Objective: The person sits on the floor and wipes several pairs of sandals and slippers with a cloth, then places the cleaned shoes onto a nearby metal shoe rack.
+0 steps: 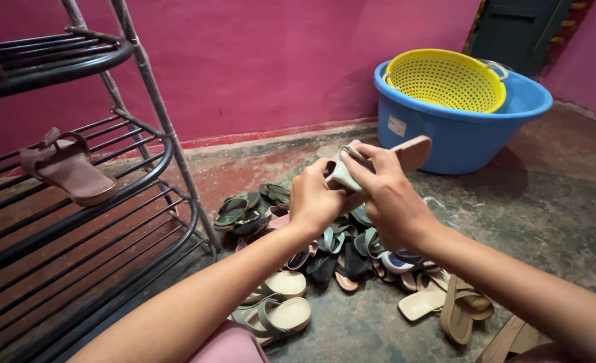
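Tan sandal point(405, 153) held up above the shoe pile point(338, 262), both hands on it. Left hand point(315, 202) fingers clamped on its underside, right hand point(385, 195) fingers pinching its strap. Left of pile: black rack point(76, 228) with 1 brown sandal point(66, 168). Behind pile: blue tub point(459, 128), yellow colander point(446, 79) inside.

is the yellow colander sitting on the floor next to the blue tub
No, the yellow colander rests inside the blue tub, leaning against its rim, not on the floor.
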